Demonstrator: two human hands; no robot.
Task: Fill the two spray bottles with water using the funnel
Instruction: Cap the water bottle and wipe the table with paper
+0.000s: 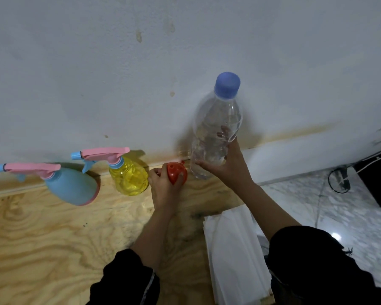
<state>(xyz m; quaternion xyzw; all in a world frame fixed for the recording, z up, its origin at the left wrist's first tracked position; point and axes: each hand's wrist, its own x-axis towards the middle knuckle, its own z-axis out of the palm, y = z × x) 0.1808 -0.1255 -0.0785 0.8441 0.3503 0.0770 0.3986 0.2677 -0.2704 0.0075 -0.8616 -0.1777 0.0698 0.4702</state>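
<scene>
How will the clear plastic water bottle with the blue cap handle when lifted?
The clear plastic water bottle looks thin-walled, so the right hand gripping low may dent it. Water inside likely makes it heavy. Its blue cap is on, so tilting should not spill.

Opaque blue sprayer [72,186], pink-rimmed base, pink trigger, blue nozzle; see-through yellow sprayer [129,178], same pink trigger, blue nozzle; orange-red funnel [175,172]; clear bottle [216,133], blue cap [227,84]; pale table [42,238], swirling brown wood grain; white wall [97,73], rusty stains; white papers [233,249]; grey-white marbled floor [306,201]; black sleeves [312,260].
</scene>
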